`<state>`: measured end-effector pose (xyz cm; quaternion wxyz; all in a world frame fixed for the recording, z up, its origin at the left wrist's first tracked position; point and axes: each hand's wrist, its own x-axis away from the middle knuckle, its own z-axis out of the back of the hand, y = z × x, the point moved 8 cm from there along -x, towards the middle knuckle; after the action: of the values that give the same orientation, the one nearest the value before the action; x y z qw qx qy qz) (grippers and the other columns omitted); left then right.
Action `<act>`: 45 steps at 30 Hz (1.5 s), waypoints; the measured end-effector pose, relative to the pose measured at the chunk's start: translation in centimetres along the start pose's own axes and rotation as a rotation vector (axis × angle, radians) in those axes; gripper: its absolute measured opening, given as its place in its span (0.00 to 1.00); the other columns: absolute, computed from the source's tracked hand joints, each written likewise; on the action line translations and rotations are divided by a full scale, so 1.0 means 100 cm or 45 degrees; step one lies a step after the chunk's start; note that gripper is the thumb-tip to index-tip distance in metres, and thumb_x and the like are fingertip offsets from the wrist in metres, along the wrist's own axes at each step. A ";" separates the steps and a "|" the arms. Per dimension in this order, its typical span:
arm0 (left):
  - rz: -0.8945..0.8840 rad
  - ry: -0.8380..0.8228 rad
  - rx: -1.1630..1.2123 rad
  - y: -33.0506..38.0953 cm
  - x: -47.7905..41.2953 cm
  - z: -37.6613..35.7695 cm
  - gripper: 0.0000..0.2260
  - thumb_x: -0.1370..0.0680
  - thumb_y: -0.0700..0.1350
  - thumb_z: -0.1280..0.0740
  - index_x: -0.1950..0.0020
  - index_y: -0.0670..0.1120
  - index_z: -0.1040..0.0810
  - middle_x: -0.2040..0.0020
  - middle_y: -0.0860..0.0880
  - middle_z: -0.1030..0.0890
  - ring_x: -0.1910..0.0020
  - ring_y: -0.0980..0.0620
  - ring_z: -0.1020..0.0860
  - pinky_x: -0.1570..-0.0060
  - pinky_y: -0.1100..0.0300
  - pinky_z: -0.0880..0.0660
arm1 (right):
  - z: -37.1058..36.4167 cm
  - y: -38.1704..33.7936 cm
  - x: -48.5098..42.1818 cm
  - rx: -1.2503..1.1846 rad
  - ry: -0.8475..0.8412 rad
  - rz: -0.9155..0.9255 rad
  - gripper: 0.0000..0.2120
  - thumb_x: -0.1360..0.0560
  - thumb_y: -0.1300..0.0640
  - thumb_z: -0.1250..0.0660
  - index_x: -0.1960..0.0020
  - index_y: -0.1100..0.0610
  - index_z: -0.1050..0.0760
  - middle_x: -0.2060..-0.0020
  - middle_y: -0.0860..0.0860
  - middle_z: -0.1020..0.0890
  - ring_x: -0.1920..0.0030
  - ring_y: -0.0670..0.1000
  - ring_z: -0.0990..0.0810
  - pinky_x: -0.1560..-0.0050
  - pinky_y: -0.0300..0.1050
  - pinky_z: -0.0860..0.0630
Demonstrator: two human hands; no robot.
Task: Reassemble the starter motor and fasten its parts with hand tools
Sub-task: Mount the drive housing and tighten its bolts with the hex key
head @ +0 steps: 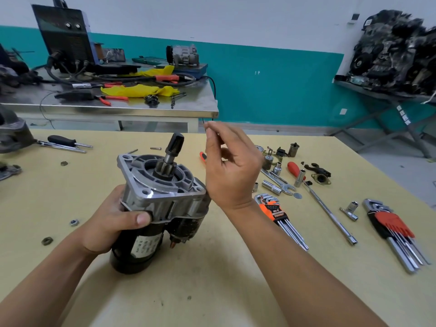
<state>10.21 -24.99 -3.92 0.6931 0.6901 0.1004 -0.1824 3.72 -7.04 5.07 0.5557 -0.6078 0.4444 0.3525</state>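
On the pale yellow tabletop, at six o'clock, the black-and-silver starter motor rests pinion-up, my left hand wrapped round its body. My right hand hovers at its three o'clock, fingers loosely curled; whether they pinch anything I cannot tell. Held one-handed, I judge it could topple. Beyond, a steel bench at eleven; orange-holdered hex keys at three.

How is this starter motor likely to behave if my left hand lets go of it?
Probably tips: the starter motor leans on its black end, steadied only by the left hand. Its round body may then roll. Likely heavy for its size, being mostly metal.
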 end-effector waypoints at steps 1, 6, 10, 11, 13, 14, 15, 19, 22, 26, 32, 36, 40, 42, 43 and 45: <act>0.000 0.005 0.002 0.000 0.000 0.000 0.24 0.36 0.46 0.33 0.40 0.54 0.17 0.43 0.49 0.15 0.44 0.49 0.17 0.45 0.58 0.21 | 0.000 0.000 0.000 -0.025 -0.004 -0.016 0.06 0.24 0.71 0.32 0.49 0.69 0.18 0.58 0.58 0.17 0.62 0.51 0.19 0.67 0.47 0.21; 0.009 -0.002 0.020 -0.001 0.000 0.001 0.24 0.35 0.46 0.34 0.39 0.54 0.18 0.43 0.49 0.15 0.44 0.49 0.17 0.46 0.59 0.20 | 0.000 0.010 -0.003 -0.216 -0.175 -0.179 0.14 0.20 0.58 0.41 0.46 0.63 0.19 0.56 0.52 0.19 0.59 0.46 0.21 0.63 0.47 0.21; 0.008 -0.004 0.018 -0.001 0.000 0.002 0.24 0.34 0.47 0.35 0.38 0.55 0.18 0.43 0.50 0.15 0.44 0.50 0.17 0.46 0.59 0.20 | -0.003 0.039 -0.004 -0.501 -0.287 -0.642 0.10 0.19 0.57 0.39 0.50 0.53 0.18 0.60 0.46 0.18 0.61 0.44 0.24 0.68 0.39 0.26; 0.008 -0.007 0.011 -0.001 0.000 0.001 0.24 0.34 0.47 0.35 0.38 0.55 0.19 0.43 0.51 0.15 0.44 0.51 0.17 0.46 0.60 0.20 | -0.005 0.045 -0.002 -0.602 -0.302 -0.751 0.10 0.20 0.58 0.38 0.51 0.53 0.18 0.61 0.46 0.17 0.62 0.44 0.25 0.69 0.39 0.27; 0.006 -0.019 0.001 -0.001 0.000 0.000 0.24 0.34 0.46 0.36 0.38 0.56 0.19 0.43 0.52 0.16 0.44 0.51 0.17 0.46 0.60 0.21 | -0.009 0.053 -0.001 -0.767 -0.321 -0.918 0.08 0.22 0.59 0.35 0.53 0.55 0.16 0.62 0.49 0.17 0.64 0.46 0.26 0.69 0.38 0.30; 0.005 -0.026 -0.001 -0.001 0.000 0.000 0.24 0.34 0.46 0.36 0.38 0.56 0.19 0.43 0.52 0.16 0.44 0.52 0.17 0.46 0.60 0.21 | -0.010 0.055 -0.001 -0.821 -0.325 -0.970 0.07 0.23 0.59 0.33 0.55 0.55 0.16 0.63 0.51 0.18 0.66 0.47 0.28 0.70 0.38 0.31; 0.006 -0.028 0.000 -0.001 0.000 -0.001 0.24 0.34 0.46 0.36 0.38 0.55 0.19 0.42 0.52 0.16 0.44 0.52 0.17 0.46 0.60 0.21 | -0.010 0.056 -0.002 -0.858 -0.328 -0.997 0.07 0.24 0.60 0.32 0.56 0.56 0.15 0.65 0.51 0.18 0.69 0.47 0.29 0.71 0.38 0.32; 0.010 -0.022 -0.003 -0.001 0.000 0.000 0.25 0.34 0.46 0.36 0.37 0.56 0.19 0.42 0.51 0.16 0.43 0.51 0.18 0.46 0.60 0.20 | -0.009 0.057 -0.011 -0.808 -0.345 -1.004 0.08 0.25 0.64 0.29 0.62 0.55 0.16 0.73 0.47 0.23 0.75 0.45 0.32 0.76 0.35 0.35; 0.018 -0.004 0.008 -0.002 0.000 0.002 0.25 0.34 0.47 0.36 0.38 0.56 0.19 0.43 0.51 0.15 0.44 0.51 0.17 0.47 0.60 0.20 | -0.009 0.060 -0.012 -0.689 -0.375 -1.096 0.11 0.24 0.65 0.30 0.63 0.56 0.18 0.72 0.51 0.21 0.78 0.46 0.35 0.79 0.35 0.37; 0.013 0.021 0.007 -0.002 0.000 0.004 0.25 0.35 0.47 0.36 0.39 0.56 0.18 0.44 0.52 0.15 0.45 0.51 0.17 0.48 0.60 0.20 | -0.017 0.064 -0.004 -0.737 -0.553 -1.347 0.09 0.21 0.60 0.34 0.58 0.59 0.20 0.66 0.55 0.17 0.78 0.45 0.36 0.79 0.35 0.39; 0.030 0.070 0.036 -0.003 0.001 0.007 0.24 0.37 0.48 0.35 0.41 0.55 0.17 0.46 0.50 0.14 0.47 0.50 0.16 0.49 0.60 0.20 | -0.031 0.058 0.016 -1.279 -0.512 -1.544 0.09 0.27 0.52 0.33 0.54 0.58 0.22 0.64 0.50 0.18 0.76 0.41 0.32 0.77 0.30 0.33; 0.035 0.074 0.040 -0.003 0.001 0.006 0.24 0.37 0.48 0.35 0.41 0.55 0.17 0.47 0.50 0.14 0.48 0.50 0.16 0.49 0.60 0.19 | -0.028 0.062 0.020 -1.309 -0.268 -1.469 0.08 0.29 0.55 0.32 0.54 0.59 0.24 0.65 0.50 0.18 0.76 0.41 0.31 0.77 0.31 0.34; 0.035 0.080 0.042 -0.003 0.001 0.006 0.24 0.36 0.48 0.35 0.42 0.55 0.17 0.48 0.50 0.14 0.48 0.50 0.16 0.50 0.60 0.19 | -0.013 0.063 0.013 -0.890 0.043 -1.175 0.05 0.27 0.62 0.27 0.59 0.60 0.22 0.68 0.52 0.17 0.78 0.45 0.30 0.77 0.35 0.32; 0.031 0.086 0.049 -0.004 0.001 0.005 0.23 0.36 0.48 0.35 0.42 0.55 0.16 0.48 0.52 0.14 0.49 0.52 0.16 0.50 0.60 0.19 | -0.001 0.058 0.008 -0.593 0.187 -0.982 0.06 0.28 0.64 0.24 0.61 0.59 0.21 0.68 0.54 0.17 0.75 0.48 0.25 0.72 0.39 0.27; 0.026 0.087 0.047 -0.003 0.001 0.005 0.23 0.36 0.47 0.36 0.43 0.55 0.16 0.48 0.52 0.14 0.49 0.52 0.16 0.51 0.60 0.19 | 0.003 0.055 0.007 -0.480 0.234 -0.898 0.07 0.29 0.64 0.24 0.61 0.58 0.21 0.68 0.55 0.17 0.72 0.51 0.22 0.69 0.42 0.24; 0.015 0.088 0.041 -0.003 0.001 0.005 0.22 0.36 0.47 0.36 0.43 0.56 0.16 0.49 0.53 0.14 0.49 0.53 0.16 0.51 0.61 0.19 | 0.009 0.046 0.004 -0.307 0.268 -0.731 0.08 0.29 0.63 0.23 0.61 0.56 0.21 0.68 0.53 0.17 0.69 0.53 0.20 0.66 0.46 0.21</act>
<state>10.14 -25.46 -4.18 0.6790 0.7077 0.1172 -0.1558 -0.37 -6.15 2.94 0.5076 -0.8028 0.2649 0.1666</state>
